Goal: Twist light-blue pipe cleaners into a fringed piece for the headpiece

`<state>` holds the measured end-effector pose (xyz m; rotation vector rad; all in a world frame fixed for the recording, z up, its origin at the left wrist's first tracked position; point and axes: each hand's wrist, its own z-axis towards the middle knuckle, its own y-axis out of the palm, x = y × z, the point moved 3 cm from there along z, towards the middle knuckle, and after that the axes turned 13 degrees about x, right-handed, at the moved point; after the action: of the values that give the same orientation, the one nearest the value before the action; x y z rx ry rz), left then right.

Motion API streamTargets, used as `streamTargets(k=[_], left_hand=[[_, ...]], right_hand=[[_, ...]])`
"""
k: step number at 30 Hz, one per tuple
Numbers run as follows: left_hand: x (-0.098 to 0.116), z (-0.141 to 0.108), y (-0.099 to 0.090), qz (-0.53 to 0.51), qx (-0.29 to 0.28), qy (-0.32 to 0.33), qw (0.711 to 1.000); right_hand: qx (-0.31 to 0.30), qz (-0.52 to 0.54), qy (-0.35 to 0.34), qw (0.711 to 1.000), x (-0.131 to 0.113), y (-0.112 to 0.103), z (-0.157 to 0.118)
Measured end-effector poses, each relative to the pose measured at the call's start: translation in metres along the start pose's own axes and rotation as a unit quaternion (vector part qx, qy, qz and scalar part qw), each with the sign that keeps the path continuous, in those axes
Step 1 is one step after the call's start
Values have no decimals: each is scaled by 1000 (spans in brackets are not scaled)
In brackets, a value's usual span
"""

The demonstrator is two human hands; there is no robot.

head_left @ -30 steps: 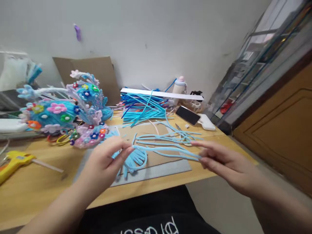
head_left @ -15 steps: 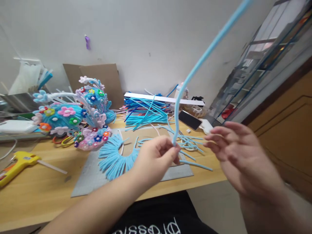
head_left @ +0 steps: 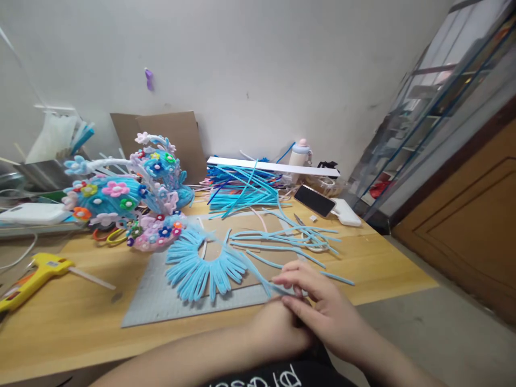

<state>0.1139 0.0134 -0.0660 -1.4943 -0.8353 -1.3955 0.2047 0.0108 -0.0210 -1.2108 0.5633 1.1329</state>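
Observation:
A light blue pipe cleaner [head_left: 258, 275], blurred by motion, stretches from my hands toward the back left over the mat. My left hand [head_left: 278, 328] is closed on its near end, the fingertips mostly hidden behind the right hand. My right hand [head_left: 324, 301] meets the left from the right side, its thumb and fingers closing round the pipe cleaner. Beyond them, a fan-shaped ring of looped light blue pipe cleaners [head_left: 212, 271] lies on the grey mat [head_left: 149, 301]. Several loose light blue pipe cleaners [head_left: 290, 249] lie to its right.
At left are a yellow glue gun [head_left: 44, 271] and flower-covered pipe-cleaner pieces [head_left: 116, 199]. Blue pipe-cleaner bundles [head_left: 242, 199] lie at the back. A phone [head_left: 314, 200], white power bank [head_left: 347, 213] and bottle [head_left: 298, 156] stand or lie at right, with scissors [head_left: 298, 219] nearby.
My right hand has come in from the right, from open to meeting the left. Both hands are now lower, and the pipe cleaner has swung from pointing up right to down left.

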Motion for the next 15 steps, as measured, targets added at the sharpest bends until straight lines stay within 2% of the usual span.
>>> streamTargets(k=[3, 4, 6, 7, 10, 12, 15], left_hand=[[-4, -3, -1, -15, -76, 13, 997], [-5, -3, -7, -31, -77, 5, 997], [-5, -5, -27, -67, -15, -22, 997], [-4, -5, -41, -87, 45, -28, 995], [3, -11, -77, -243, 158, -57, 955], [10, -15, -92, -330, 183, -54, 924], [17, -20, -98, -410, 204, -61, 887]], right_hand=[[-47, -20, -23, 998, 3, 0, 0], [-61, -24, -30, 997, 4, -3, 0], [-88, -34, -41, 995, 6, -10, -3], [-108, -42, -44, 992, 7, -13, -5], [-180, -69, -25, 981, 15, -18, -13], [-226, -68, -12, 972, 20, -17, -15], [-257, -40, -4, 966, 25, -12, -13]])
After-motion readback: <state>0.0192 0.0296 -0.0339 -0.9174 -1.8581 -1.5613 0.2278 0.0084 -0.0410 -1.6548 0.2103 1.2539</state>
